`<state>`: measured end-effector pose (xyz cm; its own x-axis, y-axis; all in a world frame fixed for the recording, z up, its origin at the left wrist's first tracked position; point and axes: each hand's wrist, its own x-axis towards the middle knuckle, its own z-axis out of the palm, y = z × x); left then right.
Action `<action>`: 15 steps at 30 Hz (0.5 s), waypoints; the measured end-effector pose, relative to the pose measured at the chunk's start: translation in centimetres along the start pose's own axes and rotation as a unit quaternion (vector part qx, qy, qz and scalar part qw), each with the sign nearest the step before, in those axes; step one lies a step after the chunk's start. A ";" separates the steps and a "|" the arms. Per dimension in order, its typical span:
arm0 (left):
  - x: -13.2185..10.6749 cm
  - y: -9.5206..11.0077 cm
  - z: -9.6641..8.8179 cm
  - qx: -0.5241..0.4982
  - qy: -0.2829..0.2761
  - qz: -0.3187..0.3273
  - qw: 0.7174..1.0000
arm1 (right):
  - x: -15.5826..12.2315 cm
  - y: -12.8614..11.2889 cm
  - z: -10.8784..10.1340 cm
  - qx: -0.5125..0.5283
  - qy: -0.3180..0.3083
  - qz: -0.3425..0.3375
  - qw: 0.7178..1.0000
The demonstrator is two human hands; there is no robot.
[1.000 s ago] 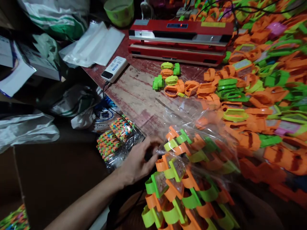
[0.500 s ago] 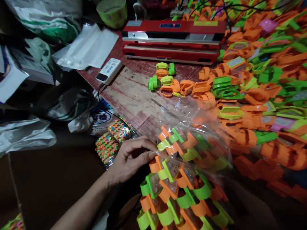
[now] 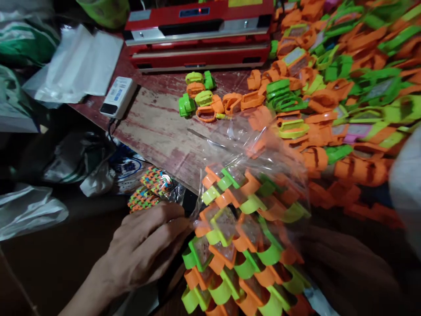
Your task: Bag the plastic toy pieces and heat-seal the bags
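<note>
A block of interlocked orange, green and yellow plastic pieces, like toy watches (image 3: 226, 263), stands in front of me with a clear plastic bag (image 3: 230, 145) over its upper part. At its left side my left hand (image 3: 151, 245) is closed, fingertips pinching the edge of the bag. My right hand (image 3: 345, 259) lies in shadow on the block's right side. Its fingers are dark and partly hidden by the bag, so their grip does not show. The bag's far end spreads loosely over the table.
A red heat sealer (image 3: 200, 37) sits at the back of the worn table (image 3: 154, 127). Loose toy watches (image 3: 329, 96) are heaped on the right. A white power bank (image 3: 119, 97) and clear bags (image 3: 88, 61) lie left. Packed pieces (image 3: 154, 184) sit below the table edge.
My left hand has moved down and left along the block, drawing the bag's edge lower and outward. The view has shifted, so the sealer and table appear farther up and left.
</note>
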<state>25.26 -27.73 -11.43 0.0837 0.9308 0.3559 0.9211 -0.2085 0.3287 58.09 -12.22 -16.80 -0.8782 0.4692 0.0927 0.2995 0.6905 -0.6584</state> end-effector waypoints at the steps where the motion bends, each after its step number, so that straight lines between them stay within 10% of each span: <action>1: -0.1 0.1 -0.4 -0.014 -0.018 0.005 1.000 | 0.2 -0.4 -0.3 0.005 0.002 -0.016 1.000; 7: -2.5 1.2 -1.1 -0.101 -0.103 -0.084 0.986 | 0.9 -3.1 -1.5 -0.049 0.021 -0.109 0.993; 15: -5.5 0.8 -1.1 -0.101 -0.060 -0.164 0.980 | -0.8 -5.1 -0.5 -0.032 0.029 -0.100 0.994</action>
<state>25.16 -33.34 -12.13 -0.1488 0.9836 0.1019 0.8131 0.0630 0.5788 57.50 -15.82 -13.16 -0.8999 0.3492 0.2611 0.1461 0.8057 -0.5740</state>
